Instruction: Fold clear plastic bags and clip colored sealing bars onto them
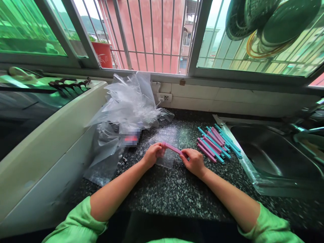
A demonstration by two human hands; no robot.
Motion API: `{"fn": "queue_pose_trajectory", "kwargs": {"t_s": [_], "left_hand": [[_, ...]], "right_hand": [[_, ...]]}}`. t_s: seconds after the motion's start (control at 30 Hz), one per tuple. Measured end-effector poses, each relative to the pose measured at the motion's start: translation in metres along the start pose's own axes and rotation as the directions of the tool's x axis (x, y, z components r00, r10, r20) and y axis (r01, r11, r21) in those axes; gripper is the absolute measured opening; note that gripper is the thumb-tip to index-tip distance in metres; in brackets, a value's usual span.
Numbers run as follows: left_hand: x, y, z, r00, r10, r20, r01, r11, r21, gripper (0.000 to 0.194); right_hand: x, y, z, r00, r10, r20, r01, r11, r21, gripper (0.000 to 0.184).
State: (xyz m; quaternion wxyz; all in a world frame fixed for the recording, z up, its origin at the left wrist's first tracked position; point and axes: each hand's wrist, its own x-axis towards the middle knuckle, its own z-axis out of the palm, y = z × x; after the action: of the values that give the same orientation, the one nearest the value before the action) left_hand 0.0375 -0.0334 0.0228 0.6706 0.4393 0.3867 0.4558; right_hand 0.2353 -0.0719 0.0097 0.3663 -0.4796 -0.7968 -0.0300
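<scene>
Both my hands hold one pink sealing clip (172, 148) over the dark speckled counter (174, 190). My left hand (152, 154) is closed on the clip's left end, my right hand (193, 161) is closed on its right end. A small clear plastic bag (168, 158) hangs under the clip between my hands. A pile of several pink and teal clips (216, 143) lies on the counter just right of my right hand.
A heap of crumpled clear plastic bags (126, 108) sits left of my hands. A steel sink (275, 155) is at the right, a white appliance (48, 135) at the left. A wall socket (164, 98) and barred window (152, 33) are behind.
</scene>
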Motion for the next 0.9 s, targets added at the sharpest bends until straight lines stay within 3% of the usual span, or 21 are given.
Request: {"fn": "queue_pose_trajectory", "kwargs": {"t_s": [0.1, 0.37, 0.9], "left_hand": [[0.0004, -0.0009, -0.0002, 0.999, -0.006, -0.041, 0.006, 1.000, 0.008, 0.032], [0.0008, -0.0032, -0.0030, 0.989, 0.131, -0.062, -0.104, 0.938, 0.331, 0.050], [-0.0022, -0.0033, -0.0017, 0.990, 0.138, -0.042, -0.114, 0.924, 0.365, 0.053]], "right_hand": [[0.0000, -0.0015, 0.0013, 0.999, -0.029, 0.023, 0.030, 0.999, -0.013, 0.014], [-0.0012, 0.0003, 0.0024, 0.998, -0.049, 0.029, 0.049, 0.999, -0.003, 0.013], [0.0003, 0.0047, 0.0056, 0.999, -0.027, 0.022, 0.024, 0.989, 0.145, 0.010]]}}
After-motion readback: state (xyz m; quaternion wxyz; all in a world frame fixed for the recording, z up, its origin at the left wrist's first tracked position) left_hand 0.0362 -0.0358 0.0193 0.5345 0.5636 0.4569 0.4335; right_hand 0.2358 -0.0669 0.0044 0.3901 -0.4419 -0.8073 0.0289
